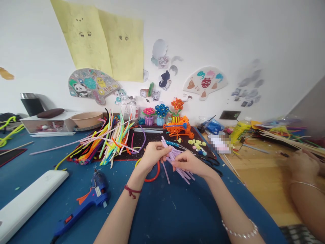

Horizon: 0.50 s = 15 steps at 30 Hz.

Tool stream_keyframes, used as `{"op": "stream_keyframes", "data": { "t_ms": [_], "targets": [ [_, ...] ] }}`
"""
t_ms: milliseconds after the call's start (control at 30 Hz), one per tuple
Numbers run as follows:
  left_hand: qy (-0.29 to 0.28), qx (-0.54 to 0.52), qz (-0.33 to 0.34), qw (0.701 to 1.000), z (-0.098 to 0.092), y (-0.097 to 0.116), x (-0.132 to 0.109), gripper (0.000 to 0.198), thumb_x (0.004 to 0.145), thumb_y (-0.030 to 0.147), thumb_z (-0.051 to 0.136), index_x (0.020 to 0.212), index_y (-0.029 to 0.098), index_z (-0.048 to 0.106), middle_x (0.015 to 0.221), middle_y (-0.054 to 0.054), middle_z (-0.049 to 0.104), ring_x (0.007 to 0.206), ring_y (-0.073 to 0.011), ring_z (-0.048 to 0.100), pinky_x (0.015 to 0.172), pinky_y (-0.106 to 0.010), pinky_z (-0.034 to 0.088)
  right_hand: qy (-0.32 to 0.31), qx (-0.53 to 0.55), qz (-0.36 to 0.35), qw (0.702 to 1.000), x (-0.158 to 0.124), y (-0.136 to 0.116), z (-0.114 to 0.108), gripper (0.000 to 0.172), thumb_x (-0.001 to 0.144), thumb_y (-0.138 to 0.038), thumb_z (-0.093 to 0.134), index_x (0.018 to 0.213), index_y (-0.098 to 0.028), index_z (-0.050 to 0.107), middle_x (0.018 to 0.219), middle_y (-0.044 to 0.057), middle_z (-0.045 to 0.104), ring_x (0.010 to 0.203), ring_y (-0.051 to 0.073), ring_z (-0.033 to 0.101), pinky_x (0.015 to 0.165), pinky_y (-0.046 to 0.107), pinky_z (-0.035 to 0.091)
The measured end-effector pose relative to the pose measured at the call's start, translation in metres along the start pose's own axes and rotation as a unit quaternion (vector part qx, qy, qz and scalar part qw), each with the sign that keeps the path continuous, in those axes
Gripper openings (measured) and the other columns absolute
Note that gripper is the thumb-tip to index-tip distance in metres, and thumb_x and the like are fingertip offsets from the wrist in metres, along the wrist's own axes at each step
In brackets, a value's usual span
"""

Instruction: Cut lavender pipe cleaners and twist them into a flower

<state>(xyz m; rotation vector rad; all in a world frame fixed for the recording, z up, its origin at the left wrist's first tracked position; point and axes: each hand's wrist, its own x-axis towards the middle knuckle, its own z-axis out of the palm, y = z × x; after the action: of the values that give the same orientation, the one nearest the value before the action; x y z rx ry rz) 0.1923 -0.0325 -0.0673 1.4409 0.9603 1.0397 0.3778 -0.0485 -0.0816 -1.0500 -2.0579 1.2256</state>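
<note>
Both my hands meet over the blue table (162,210), holding a bunch of short pale lilac pipe cleaners (175,162). My left hand (152,156) pinches the bunch near its upper end, fingers closed round it. My right hand (189,163) grips the same bunch lower down, and the loose ends fan out below it. A red pipe cleaner loop (155,175) lies on the table under my left wrist. A black mat (152,139) lies just beyond my hands.
A heap of colourful pipe cleaners (111,140) lies at the left of the mat. A blue glue gun (85,203) and a white flat case (27,200) lie at near left. Small pipe-cleaner flower pots (161,117) stand by the wall. Another person's arm (304,183) rests at right.
</note>
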Motion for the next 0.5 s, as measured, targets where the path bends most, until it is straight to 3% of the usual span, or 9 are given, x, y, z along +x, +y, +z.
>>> {"op": "stream_keyframes", "data": {
  "t_ms": [200, 300, 400, 500],
  "targets": [
    [-0.032, -0.016, -0.002, 0.999, 0.0035, 0.0022, -0.0035, 0.029, 0.071, 0.038, 0.071, 0.063, 0.012, 0.059, 0.044, 0.001, 0.055, 0.037, -0.0063, 0.046, 0.038, -0.017, 0.036, 0.016, 0.009, -0.007, 1.000, 0.0004, -0.0023, 0.0025, 0.045, 0.083, -0.053, 0.057, 0.080, -0.011, 0.072, 0.048, -0.006, 0.034, 0.046, 0.007, 0.026, 0.042, 0.022, 0.018],
    [-0.032, -0.017, 0.004, 0.999, 0.0069, 0.0004, -0.0017, 0.031, 0.072, 0.040, 0.069, 0.062, 0.012, 0.058, 0.046, 0.001, 0.055, 0.038, -0.0063, 0.046, 0.039, -0.018, 0.036, 0.040, 0.018, -0.015, 0.999, 0.0017, -0.0008, 0.0025, 0.045, 0.082, -0.054, 0.058, 0.074, -0.011, 0.070, 0.047, -0.006, 0.035, 0.045, 0.007, 0.028, 0.042, 0.022, 0.019],
    [0.037, -0.013, 0.031, 0.999, 0.0058, -0.0015, 0.0023, 0.031, 0.079, 0.044, 0.059, 0.070, 0.013, 0.059, 0.057, -0.001, 0.060, 0.042, -0.0076, 0.049, 0.042, -0.019, 0.039, 0.070, 0.036, -0.005, 0.997, 0.0021, 0.0019, -0.0008, 0.045, 0.081, -0.053, 0.059, 0.070, -0.011, 0.069, 0.045, -0.006, 0.036, 0.042, 0.007, 0.030, 0.041, 0.022, 0.020],
    [0.123, 0.180, 0.045, 0.975, 0.0008, -0.0046, 0.0036, 0.028, 0.081, 0.041, 0.054, 0.074, 0.015, 0.061, 0.063, -0.003, 0.062, 0.050, -0.0126, 0.056, 0.050, -0.023, 0.042, 0.123, 0.065, 0.010, 0.990, 0.0016, 0.0047, -0.0049, 0.043, 0.080, -0.053, 0.060, 0.073, -0.011, 0.069, 0.045, -0.006, 0.036, 0.040, 0.007, 0.031, 0.040, 0.022, 0.021]
  ]
}}
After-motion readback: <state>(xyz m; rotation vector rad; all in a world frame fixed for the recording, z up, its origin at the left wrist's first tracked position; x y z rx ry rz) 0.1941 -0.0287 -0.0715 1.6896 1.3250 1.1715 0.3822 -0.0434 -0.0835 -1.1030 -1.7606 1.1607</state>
